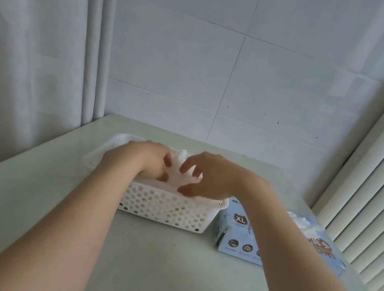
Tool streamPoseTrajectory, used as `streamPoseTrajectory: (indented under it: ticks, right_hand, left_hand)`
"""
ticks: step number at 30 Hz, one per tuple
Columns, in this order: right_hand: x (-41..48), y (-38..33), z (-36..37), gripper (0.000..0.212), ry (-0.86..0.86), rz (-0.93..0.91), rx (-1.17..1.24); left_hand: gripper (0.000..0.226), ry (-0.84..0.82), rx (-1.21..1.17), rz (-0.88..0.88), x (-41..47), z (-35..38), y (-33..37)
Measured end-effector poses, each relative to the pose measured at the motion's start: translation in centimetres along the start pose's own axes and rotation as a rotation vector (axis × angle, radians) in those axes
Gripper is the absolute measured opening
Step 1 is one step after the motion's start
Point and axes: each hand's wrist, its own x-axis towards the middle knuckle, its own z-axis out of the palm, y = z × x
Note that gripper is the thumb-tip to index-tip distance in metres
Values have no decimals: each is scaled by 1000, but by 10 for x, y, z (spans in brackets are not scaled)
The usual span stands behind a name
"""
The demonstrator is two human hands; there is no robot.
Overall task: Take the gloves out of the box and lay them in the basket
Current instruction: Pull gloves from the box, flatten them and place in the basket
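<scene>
A white perforated basket (164, 209) stands on the table in the middle of the head view. Inside it lies a thin translucent glove (178, 168), one of its fingers sticking up between my hands. My left hand (145, 160) reaches into the basket from the left, its fingers curled down onto the glove's left side. My right hand (213, 177) hovers over the glove's right side, fingers loosely curved, thumb and forefinger apart. The light blue glove box (234, 236), marked XL, lies just right of the basket, partly hidden by my right forearm. White glove material bulges from its top.
The pale green table (155, 264) runs to a tiled wall behind the basket. A grey curtain (32, 59) hangs at the left. A white ribbed radiator (382, 198) stands close to the table's right edge, beside the box.
</scene>
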Motion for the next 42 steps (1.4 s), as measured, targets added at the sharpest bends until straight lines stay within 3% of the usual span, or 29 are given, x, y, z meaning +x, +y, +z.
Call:
streamPoseTrajectory:
  ticks: [3, 8, 11, 15, 20, 25, 31, 34, 38, 42]
  right_hand:
    - [0, 2, 13, 56, -44, 41, -46]
    - [5, 6, 21, 54, 22, 53, 18]
    - [-5, 12, 21, 46, 164, 18, 135]
    - [-22, 24, 28, 21, 548, -38, 302]
    - [-59, 56, 33, 34, 882, 23, 413]
    - [-106, 95, 36, 43, 1046, 178, 562]
    - [-143, 131, 59, 34, 999, 333, 692]
    - [-151, 136, 68, 20, 867, 311, 605]
    - [-148, 134, 70, 26, 695, 285, 372]
    - [-142, 136, 71, 16, 791, 290, 436]
  left_hand:
    - [65, -173, 67, 1, -1, 5, 6]
    - [60, -176, 91, 4, 3, 8, 7]
    - [44, -80, 148, 21, 6, 6, 12]
    - [25, 222, 126, 53, 7, 7, 31]
    - [24, 511, -112, 375, -21, 28, 89]
    - [40, 530, -214, 623, -36, 63, 135]
    - [30, 444, -182, 715, -51, 102, 162]
    - [30, 470, -111, 662, -51, 121, 163]
    - [29, 495, -117, 636, -49, 134, 159]
    - [42, 535, -76, 601, -48, 140, 157]
